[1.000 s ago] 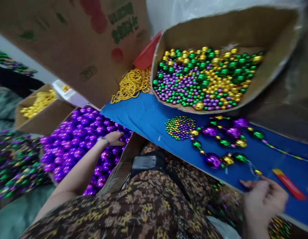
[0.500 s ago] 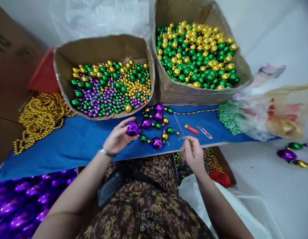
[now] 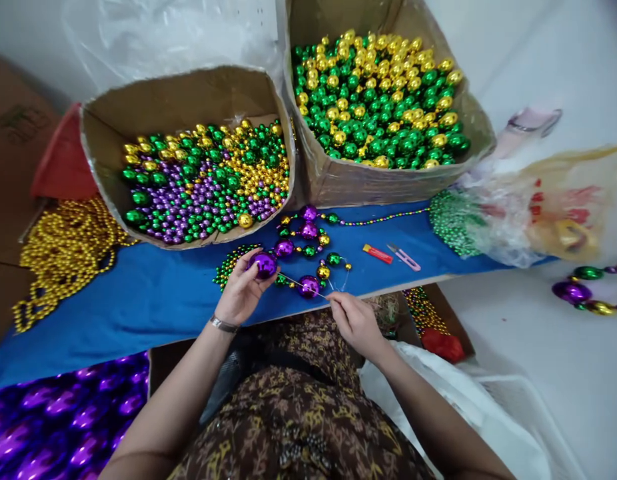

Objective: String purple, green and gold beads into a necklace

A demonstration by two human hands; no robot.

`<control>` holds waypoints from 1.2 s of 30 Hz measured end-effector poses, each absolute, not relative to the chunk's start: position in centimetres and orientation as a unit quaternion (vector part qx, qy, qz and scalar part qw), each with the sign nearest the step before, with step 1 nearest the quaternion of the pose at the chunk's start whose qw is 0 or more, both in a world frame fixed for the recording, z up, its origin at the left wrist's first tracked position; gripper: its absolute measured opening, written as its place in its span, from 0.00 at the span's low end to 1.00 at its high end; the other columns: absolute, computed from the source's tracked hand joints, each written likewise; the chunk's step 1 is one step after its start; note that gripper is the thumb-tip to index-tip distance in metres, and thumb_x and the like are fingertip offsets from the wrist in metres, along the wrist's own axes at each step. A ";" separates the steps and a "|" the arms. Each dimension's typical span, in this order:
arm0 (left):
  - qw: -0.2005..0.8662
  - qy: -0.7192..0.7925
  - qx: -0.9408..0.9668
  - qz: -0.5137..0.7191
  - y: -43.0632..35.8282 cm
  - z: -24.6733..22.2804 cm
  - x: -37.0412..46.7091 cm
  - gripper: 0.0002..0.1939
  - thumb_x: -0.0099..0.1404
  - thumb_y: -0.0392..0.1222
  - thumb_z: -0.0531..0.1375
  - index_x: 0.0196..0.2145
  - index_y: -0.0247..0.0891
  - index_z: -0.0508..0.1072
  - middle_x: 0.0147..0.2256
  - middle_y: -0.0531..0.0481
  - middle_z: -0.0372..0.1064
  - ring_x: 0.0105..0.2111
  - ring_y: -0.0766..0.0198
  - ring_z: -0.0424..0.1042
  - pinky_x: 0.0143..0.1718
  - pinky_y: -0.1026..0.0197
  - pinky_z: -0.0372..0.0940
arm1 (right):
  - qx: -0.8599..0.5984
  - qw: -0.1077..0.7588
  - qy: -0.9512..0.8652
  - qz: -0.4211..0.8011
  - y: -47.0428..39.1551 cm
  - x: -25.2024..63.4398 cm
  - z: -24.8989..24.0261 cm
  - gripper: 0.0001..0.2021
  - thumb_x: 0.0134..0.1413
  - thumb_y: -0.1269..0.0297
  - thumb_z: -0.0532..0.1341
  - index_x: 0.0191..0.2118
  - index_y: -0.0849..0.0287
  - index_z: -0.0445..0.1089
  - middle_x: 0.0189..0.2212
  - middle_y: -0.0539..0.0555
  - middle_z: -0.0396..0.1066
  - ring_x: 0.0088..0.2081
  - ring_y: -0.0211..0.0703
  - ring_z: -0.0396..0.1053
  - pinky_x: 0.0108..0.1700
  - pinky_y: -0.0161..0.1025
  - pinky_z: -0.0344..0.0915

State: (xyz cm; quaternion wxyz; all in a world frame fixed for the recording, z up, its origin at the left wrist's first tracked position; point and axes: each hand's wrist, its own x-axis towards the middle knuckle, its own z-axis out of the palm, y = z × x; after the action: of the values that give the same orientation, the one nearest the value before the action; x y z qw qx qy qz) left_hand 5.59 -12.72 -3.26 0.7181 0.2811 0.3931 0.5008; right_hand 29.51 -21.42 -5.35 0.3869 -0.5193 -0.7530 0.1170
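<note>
My left hand holds a large shiny purple bead between thumb and fingers. A thin needle-like rod runs from beside this bead to the pinched fingertips of my right hand; whether its tip is inside the bead I cannot tell. Behind and between the hands, a string of purple, green and gold beads lies coiled on the blue cloth. Loose clear thread shows near its small gold end bead.
Two cardboard boxes of beads stand at the back. A red cutter and pink-handled snips lie right of the coil. Gold bead strands are at left, a plastic bag at right.
My right hand has moved left and slightly down, bringing the rod across to the purple bead. My left hand still holds the bead. The camera view has shifted slightly.
</note>
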 end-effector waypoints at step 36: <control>0.671 0.423 0.278 0.541 -13.7 -2.8 7.2 0.19 0.54 0.45 0.67 0.44 0.45 0.71 0.44 0.51 0.69 0.42 0.61 0.72 0.42 0.53 0.72 | -0.521 0.331 -0.786 0.039 -21.9 29.2 -5.3 0.10 0.62 0.70 0.52 0.45 0.58 0.67 0.32 0.54 0.75 0.33 0.41 0.72 0.39 0.38 0.67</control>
State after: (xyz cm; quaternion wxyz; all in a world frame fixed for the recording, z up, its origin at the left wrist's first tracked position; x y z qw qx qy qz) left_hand 7.23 -13.74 -2.82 0.6715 0.2780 0.4226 0.5415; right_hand 29.24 -21.85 -5.30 0.3313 -0.5208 -0.7858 0.0390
